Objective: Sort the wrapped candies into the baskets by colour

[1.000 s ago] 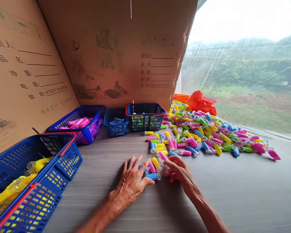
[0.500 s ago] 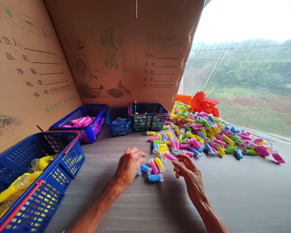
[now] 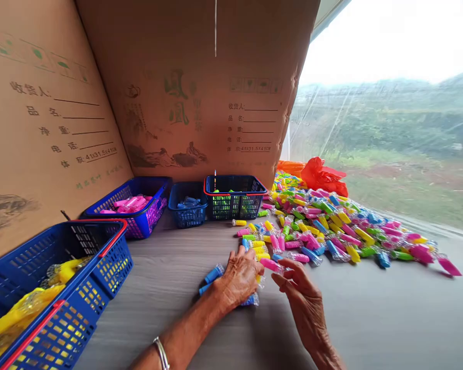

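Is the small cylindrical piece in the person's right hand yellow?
No, the bare right hand pinches a bright pink cylindrical piece with a clear end.

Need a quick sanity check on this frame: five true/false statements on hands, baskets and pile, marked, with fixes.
1. The right hand holds a pink piece. True.
2. The silver bracelet is on the right arm. False: it is on the left arm.
3. The nearest basket, at the left, contains yellow pieces. True.
4. The left hand reaches into that basket. False: it is over the grey table, with blue pieces beside it.
5. The red bag lies between the hands. False: it is at the far side of the mixed pile.
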Demonstrator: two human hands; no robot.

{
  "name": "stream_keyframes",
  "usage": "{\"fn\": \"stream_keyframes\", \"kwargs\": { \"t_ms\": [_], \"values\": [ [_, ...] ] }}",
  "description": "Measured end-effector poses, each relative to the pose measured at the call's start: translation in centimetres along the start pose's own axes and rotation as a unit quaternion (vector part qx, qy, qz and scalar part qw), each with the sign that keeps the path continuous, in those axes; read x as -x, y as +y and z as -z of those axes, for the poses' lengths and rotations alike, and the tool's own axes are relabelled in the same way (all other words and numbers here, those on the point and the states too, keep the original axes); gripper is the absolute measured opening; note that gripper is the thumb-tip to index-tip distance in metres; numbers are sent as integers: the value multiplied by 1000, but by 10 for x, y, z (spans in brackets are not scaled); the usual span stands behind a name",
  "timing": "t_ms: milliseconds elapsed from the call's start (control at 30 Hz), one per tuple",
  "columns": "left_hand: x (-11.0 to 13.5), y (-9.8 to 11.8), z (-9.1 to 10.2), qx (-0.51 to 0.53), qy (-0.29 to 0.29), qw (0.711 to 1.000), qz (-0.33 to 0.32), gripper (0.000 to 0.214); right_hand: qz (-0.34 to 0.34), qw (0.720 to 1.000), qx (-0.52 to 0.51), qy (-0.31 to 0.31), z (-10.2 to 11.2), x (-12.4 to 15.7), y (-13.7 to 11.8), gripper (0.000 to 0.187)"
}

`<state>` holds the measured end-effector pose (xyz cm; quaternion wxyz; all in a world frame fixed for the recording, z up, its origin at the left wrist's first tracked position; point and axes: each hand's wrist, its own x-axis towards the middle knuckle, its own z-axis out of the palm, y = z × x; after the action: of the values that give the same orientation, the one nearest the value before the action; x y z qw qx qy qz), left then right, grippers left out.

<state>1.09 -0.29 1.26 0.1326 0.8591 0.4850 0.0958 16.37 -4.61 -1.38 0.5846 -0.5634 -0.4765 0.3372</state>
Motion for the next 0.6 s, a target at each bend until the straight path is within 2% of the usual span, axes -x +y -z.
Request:
{"fn": "stream_keyframes", "kwargs": {
  "t_ms": [67, 133, 233, 300, 400, 533, 600],
  "values": [
    [8, -7, 5, 30, 39, 999, 7, 23, -17, 1000, -4, 16, 4, -1, 3, 43],
    [21, -19, 16, 86, 79, 991, 59, 22, -52, 998, -6, 26, 8, -3, 9, 49],
    [45, -48, 35, 168, 135, 952, 218, 20, -98, 995, -25, 10, 5, -4, 11, 49],
    [59, -69, 42, 178, 164, 919, 310, 21, -99, 993, -46, -46, -11, -4, 0, 45],
    [69, -91, 38, 144, 163, 902, 372, 21, -55, 981, -70, -170, -62, -5, -44, 37],
    [70, -95, 26, 102, 143, 912, 370, 22, 60, 944, -123, -301, -172, -22, -123, 21],
    [70, -95, 24, 111, 152, 912, 365, 24, 84, 923, -154, -344, -228, -34, -153, 28]
  ]
}}
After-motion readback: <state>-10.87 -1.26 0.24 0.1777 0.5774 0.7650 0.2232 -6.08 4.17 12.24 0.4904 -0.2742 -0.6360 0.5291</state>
